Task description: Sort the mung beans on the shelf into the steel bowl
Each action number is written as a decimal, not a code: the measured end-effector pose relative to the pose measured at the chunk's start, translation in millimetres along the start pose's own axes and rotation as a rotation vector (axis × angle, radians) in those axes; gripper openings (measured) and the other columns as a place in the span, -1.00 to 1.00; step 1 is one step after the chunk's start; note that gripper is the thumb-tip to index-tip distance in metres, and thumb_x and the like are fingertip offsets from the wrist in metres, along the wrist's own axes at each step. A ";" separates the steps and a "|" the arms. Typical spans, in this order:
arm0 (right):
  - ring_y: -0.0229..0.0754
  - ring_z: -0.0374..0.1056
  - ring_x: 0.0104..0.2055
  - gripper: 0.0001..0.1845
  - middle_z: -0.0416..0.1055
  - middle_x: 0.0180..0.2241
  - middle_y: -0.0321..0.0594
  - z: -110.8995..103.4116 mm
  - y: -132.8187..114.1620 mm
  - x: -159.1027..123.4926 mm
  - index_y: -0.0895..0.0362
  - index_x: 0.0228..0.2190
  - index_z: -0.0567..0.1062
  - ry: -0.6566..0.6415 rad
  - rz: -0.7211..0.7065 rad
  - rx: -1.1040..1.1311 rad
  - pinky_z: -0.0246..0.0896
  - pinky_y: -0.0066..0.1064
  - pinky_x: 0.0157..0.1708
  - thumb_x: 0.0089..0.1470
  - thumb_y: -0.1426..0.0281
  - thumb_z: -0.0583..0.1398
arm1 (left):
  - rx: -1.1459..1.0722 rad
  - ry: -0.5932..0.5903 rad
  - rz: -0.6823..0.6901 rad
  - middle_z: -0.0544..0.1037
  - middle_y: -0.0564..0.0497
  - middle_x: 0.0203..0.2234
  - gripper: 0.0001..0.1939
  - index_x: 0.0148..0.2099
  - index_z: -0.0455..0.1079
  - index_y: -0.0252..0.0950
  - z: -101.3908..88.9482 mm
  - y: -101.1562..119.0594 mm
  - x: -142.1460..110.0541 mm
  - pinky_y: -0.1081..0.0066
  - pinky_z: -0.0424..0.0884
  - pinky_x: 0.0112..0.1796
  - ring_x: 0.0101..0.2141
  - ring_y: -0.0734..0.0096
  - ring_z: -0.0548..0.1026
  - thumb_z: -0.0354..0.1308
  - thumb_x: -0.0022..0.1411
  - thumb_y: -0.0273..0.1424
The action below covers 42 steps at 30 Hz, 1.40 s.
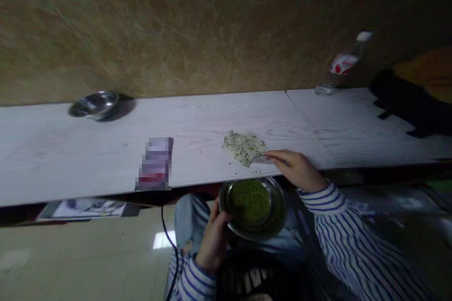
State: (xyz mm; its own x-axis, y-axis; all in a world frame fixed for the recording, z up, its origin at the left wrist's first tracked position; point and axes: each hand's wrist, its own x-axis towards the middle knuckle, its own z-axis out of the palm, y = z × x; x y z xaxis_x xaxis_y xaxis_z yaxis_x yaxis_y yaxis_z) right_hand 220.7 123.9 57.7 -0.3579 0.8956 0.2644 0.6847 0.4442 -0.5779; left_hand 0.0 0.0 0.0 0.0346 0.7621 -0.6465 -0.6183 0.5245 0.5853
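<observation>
My left hand [212, 237] grips the rim of a steel bowl [278, 214] full of green beans [250, 201], held just below the table edge over my lap. My right hand [298, 168] rests on the white wooden table [70, 150] and pinches a small flat scraper-like piece [260, 159] against a pile of mixed pale and green grains [243, 146] near the table's front edge.
An empty steel bowl [94, 104] sits at the far left by the wall. A blurred card or packet [156, 162] lies left of the pile. A plastic water bottle [344, 63] and dark clothing [411, 101] are at the far right. A cable [169, 240] hangs below.
</observation>
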 end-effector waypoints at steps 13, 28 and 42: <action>-0.13 0.45 -0.15 -0.71 0.54 -0.19 -0.13 -7.4 -4.6 -16.4 0.15 -0.17 0.53 0.104 0.041 -0.056 0.35 -0.28 -0.10 0.12 0.46 0.08 | 0.004 -0.019 0.004 0.42 -0.01 -0.10 -0.36 0.15 0.23 -0.11 -2.7 0.5 1.0 0.42 0.32 -0.37 -0.24 0.33 0.36 0.07 -0.03 -0.52; -0.17 0.42 -0.18 -0.70 0.53 -0.24 -0.15 4.8 -20.8 -20.6 0.14 -0.15 0.51 0.081 -0.047 -0.068 0.34 -0.30 -0.12 0.13 0.53 0.06 | 0.014 -0.036 0.013 0.43 0.01 -0.14 -0.38 0.14 0.23 -0.11 0.6 1.7 0.1 0.42 0.32 -0.37 -0.26 0.35 0.35 0.07 -0.02 -0.53; -0.13 0.43 -0.18 -0.70 0.53 -0.22 -0.12 -6.1 -6.7 -25.7 0.15 -0.16 0.52 0.146 0.019 -0.135 0.34 -0.26 -0.12 0.14 0.48 0.05 | 0.001 -0.030 0.023 0.44 0.02 -0.15 -0.35 0.16 0.22 -0.08 -3.3 0.6 -0.1 0.39 0.34 -0.36 -0.28 0.35 0.35 0.07 -0.02 -0.53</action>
State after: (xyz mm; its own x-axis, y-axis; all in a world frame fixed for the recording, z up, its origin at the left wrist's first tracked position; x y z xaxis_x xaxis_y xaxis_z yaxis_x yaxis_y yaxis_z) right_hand 229.1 98.1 59.5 -0.2547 0.8938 0.3690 0.7732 0.4174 -0.4775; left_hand -3.0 -1.1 -1.2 0.0442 0.7852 -0.6177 -0.6186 0.5070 0.6002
